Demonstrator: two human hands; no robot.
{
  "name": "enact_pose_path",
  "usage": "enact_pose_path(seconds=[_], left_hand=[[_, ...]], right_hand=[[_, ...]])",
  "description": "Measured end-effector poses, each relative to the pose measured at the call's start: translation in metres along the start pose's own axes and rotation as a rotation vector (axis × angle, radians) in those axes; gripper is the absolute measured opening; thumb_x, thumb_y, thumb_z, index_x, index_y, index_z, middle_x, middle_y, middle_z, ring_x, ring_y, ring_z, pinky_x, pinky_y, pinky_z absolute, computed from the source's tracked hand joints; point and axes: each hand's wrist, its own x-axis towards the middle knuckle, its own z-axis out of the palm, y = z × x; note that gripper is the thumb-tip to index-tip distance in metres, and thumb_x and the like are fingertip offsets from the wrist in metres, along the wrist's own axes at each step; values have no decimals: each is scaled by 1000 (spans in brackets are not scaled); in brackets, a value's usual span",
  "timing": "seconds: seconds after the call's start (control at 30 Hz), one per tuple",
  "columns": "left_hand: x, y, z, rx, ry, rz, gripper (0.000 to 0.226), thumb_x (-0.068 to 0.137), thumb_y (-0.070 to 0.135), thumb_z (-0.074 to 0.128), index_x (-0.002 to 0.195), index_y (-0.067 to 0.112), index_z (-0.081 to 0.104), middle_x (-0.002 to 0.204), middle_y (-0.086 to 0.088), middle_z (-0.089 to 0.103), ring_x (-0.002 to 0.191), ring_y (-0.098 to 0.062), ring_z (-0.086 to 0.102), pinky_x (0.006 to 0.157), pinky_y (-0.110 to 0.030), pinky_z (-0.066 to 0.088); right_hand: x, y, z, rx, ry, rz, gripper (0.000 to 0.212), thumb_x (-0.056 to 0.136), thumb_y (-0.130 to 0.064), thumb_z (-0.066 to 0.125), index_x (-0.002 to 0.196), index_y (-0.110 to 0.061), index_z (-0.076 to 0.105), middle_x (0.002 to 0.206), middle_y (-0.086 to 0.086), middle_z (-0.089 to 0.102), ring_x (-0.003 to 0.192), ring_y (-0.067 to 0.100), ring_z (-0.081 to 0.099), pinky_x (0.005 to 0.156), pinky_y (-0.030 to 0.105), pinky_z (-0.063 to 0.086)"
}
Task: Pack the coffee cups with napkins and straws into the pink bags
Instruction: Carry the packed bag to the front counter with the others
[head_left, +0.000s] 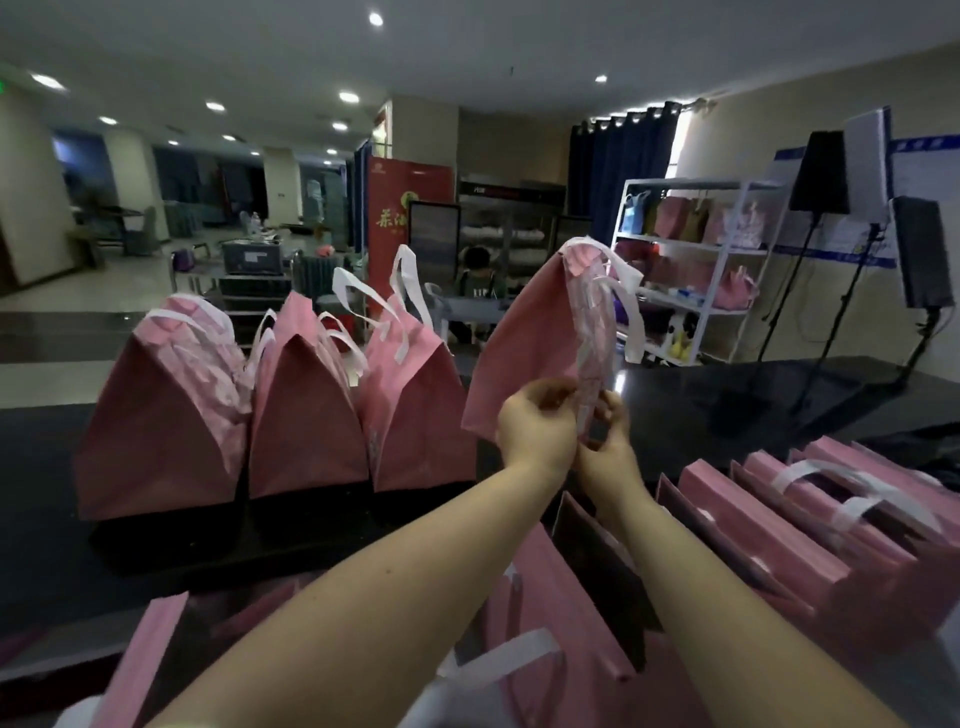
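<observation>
Single wide-angle view from a camera worn on the person's head. It faces forward and slightly down across a dark worktop (41, 493), with ceiling along the top of the frame. The left forearm (395, 587) and right forearm (727, 597) rise from the bottom edge, very near the lens, towards a raised pink bag (519, 338) at the centre, at arm's reach. Standing pink bags (306, 415) sit close by at middle left. A white shelf rack (696, 260) stands well back at right. Lines bow near the edges.
</observation>
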Motion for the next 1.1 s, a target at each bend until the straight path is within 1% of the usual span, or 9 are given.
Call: enact_pose_path(seconds=[0.13,0.23,0.37,0.47,0.57,0.73,0.87,1.0,1.1], left_hand=[[12,-32,28,89,124,-34,13,67,38,63,74,46,70,79,18,73,82,-5,70,85,-37,58],[19,-55,43,167,215,-91,15,73,31,64,77,43,70,80,16,73,83,-7,69,86,-39,57],[24,-81,56,204,350,-159,10,83,19,69,90,24,74,87,8,74,88,-13,70,89,-39,55],[21,-93,60,235,367,-138,12,83,13,71,93,18,75,89,6,74,86,-10,69,86,-34,56],[14,-95,50,277,344,-20,16,80,12,77,91,23,75,88,11,74,84,0,67,80,-21,52],[0,-102,-1,492,577,96,35,70,18,85,86,40,64,93,11,60,85,0,58,75,-9,43],[4,-111,-24,561,505,-186,33,73,12,79,93,31,60,99,7,64,93,-13,63,78,-24,50],[19,-110,-29,675,505,-205,21,79,11,69,92,27,66,94,8,70,92,-16,65,80,-29,52],[35,-106,-35,737,523,-208,15,81,16,69,85,31,66,93,6,71,90,-17,66,83,-35,54]], right_hand=[[43,27,-19,13,-114,85,62,85,4,66,133,-15,34,108,0,56,79,4,61,51,9,46],[69,50,-31,-39,-266,199,72,83,-1,69,140,-19,29,116,5,56,84,17,60,47,15,47],[95,81,-39,-103,-407,256,71,81,-1,69,137,-21,32,112,4,58,85,16,64,49,19,50],[108,96,-42,-185,-465,237,67,83,-1,63,138,-24,32,121,8,59,92,18,64,62,27,55],[119,104,-47,-243,-491,189,68,82,1,58,140,-22,31,124,9,60,100,21,63,73,30,54],[134,104,-54,-358,-513,101,71,75,-1,62,138,-27,40,114,5,62,92,21,64,69,31,54],[134,109,-49,-367,-508,84,70,76,-2,63,137,-27,39,103,1,60,81,13,62,62,30,53],[142,111,-36,-394,-460,70,53,78,-3,62,123,-23,44,102,4,60,86,19,61,69,34,53],[154,108,-24,-436,-450,54,43,80,-4,61,116,-20,45,95,4,60,80,19,60,62,31,49]])
